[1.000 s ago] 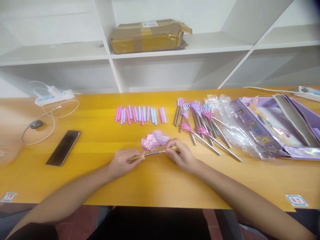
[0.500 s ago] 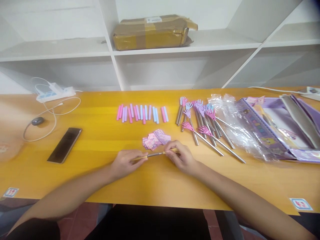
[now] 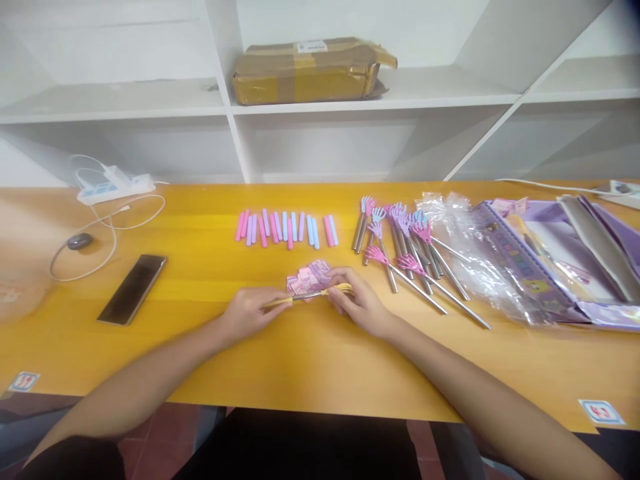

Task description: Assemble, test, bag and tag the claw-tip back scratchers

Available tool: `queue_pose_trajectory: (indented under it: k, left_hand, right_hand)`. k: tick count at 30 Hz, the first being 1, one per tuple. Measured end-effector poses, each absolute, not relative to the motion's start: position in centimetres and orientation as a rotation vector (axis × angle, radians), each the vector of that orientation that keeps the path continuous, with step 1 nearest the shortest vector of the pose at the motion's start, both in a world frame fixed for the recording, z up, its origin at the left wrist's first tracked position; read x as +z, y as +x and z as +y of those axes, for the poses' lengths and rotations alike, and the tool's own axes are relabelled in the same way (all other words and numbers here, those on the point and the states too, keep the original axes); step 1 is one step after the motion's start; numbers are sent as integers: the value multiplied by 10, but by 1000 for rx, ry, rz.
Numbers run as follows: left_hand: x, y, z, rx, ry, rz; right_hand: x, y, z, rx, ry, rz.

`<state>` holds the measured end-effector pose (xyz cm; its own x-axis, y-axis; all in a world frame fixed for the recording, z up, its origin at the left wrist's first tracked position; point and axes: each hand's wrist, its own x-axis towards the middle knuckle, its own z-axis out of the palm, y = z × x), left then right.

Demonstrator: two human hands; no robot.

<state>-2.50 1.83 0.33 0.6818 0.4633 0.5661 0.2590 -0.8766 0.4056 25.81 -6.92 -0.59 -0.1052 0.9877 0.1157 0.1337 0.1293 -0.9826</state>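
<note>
Between my hands is a yellow back scratcher (image 3: 313, 295) with a short metal shaft. My left hand (image 3: 250, 310) is closed around its yellow handle, and my right hand (image 3: 357, 303) pinches it near the yellow claw head. Just behind it lies a small pile of pink and purple printed cards (image 3: 307, 276), partly covered by my hands. Farther back, several pink, purple and blue tubes (image 3: 289, 231) lie in a loose row. To the right, several back scratchers (image 3: 400, 227) with coloured claw heads and bare metal rods lie in a heap.
Clear plastic bags (image 3: 465, 260) lie beside a purple open box (image 3: 535, 267) at the right. A phone (image 3: 131, 290), a white cable and a power strip (image 3: 115, 189) are at the left. A taped carton (image 3: 307, 73) sits on the white shelf behind the table.
Both hands have risen slightly away from me with the back scratcher. My right fingers have shifted, so its yellow claw head now shows. The camera view has moved a little.
</note>
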Motion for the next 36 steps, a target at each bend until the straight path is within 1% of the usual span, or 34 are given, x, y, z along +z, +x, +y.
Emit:
queue_pose_trajectory:
  k: [8,15,18,22,27,30,33,36]
  left_hand:
    - [2,-26,21,937,2583,583]
    - [2,-26,21,880,2610,582]
    - [1,-27,25,826,2775,528]
    - [6,-26,27,643,3125,447]
    - [29,-20,15,413,3360,564]
    - [45,-16,5,354,3418,598]
    - [59,-14,2,365,3389,636]
    - [70,-10,2,384,3374,628]
  right_hand:
    - [-10,263,-67,990,-1199,-1561]
    - [-4,273,-59,699,-1169,-1867]
    - [-7,275,-56,584,-1087,-1995]
    - [-7,273,-57,345,-1032,-2114]
    - [19,266,-69,-71,-1126,-2309]
    - [43,261,-79,-262,-1150,-2397]
    - [63,258,-87,-281,-1210,-2400]
    - [71,258,-92,-270,-1249,-2351]
